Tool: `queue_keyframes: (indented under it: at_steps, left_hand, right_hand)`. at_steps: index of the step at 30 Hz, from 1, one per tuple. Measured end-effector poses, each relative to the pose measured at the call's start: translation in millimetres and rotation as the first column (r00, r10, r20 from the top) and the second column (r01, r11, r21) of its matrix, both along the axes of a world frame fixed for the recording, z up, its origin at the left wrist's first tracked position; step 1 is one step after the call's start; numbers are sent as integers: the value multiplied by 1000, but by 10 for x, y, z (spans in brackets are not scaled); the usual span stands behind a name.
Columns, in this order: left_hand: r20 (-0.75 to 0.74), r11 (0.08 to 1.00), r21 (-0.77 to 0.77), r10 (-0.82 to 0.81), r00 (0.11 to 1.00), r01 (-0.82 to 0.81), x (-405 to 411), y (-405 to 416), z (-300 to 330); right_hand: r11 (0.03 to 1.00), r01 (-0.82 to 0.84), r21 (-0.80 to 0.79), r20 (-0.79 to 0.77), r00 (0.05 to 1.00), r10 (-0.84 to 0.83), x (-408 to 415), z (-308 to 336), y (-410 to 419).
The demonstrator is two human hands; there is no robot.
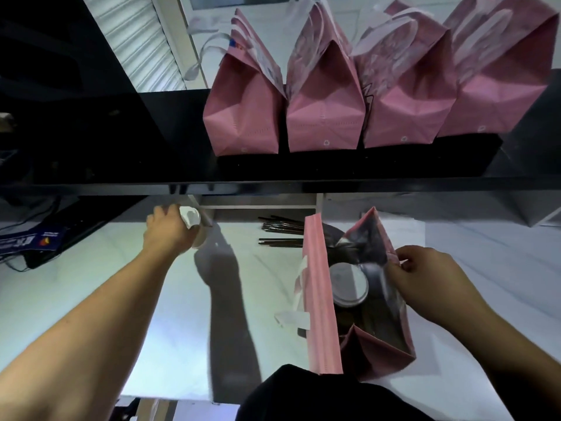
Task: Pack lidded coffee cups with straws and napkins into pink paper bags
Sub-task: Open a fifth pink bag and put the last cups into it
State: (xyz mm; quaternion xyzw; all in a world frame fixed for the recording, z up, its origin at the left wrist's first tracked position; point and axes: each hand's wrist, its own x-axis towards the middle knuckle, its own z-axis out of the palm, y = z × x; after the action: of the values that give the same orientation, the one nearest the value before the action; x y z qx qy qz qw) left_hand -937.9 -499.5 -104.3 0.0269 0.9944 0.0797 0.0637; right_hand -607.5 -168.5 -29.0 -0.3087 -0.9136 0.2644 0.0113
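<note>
Left hand (pixel 170 230) far left on the bench (pixel 91 268), fingers curled round what looks like a cup (pixel 197 235) with white paper – blurry. Right hand (pixel 425 281) pinches the rim of the open pink bag (pixel 321 299), near right; lidded cup (pixel 349 284) inside. Straws (pixel 282 232) just beyond. Four pink bags (pixel 324 117) on the far shelf (pixel 121 165).

— What is standing at the right hand (pixel 437 284)?
— An open pink paper bag (pixel 321 299), upright; the fingers are pinching its right rim. A lidded coffee cup (pixel 349 284) is sitting inside, just left of that pinch, its round lid facing up.
— And at the left hand (pixel 170 229)?
— It is gripping a second cup (pixel 197 235) with a white napkin (pixel 189 217) at its top. Dark straws (pixel 280 232) are lying flat between the two grips.
</note>
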Motion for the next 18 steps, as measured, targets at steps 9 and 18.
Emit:
queue_keyframes:
  at_steps: [9,18]
  left_hand:
    - [132,998,44,31,991,-37,-177,117,-196]
    - [140,988,37,142,980,-148,-76,54,-164]
  right_hand:
    - [999,11,39,28,1000,-12,-19,9,-7]
    - [1000,-10,28,21,1000,10,-55,-30,-6]
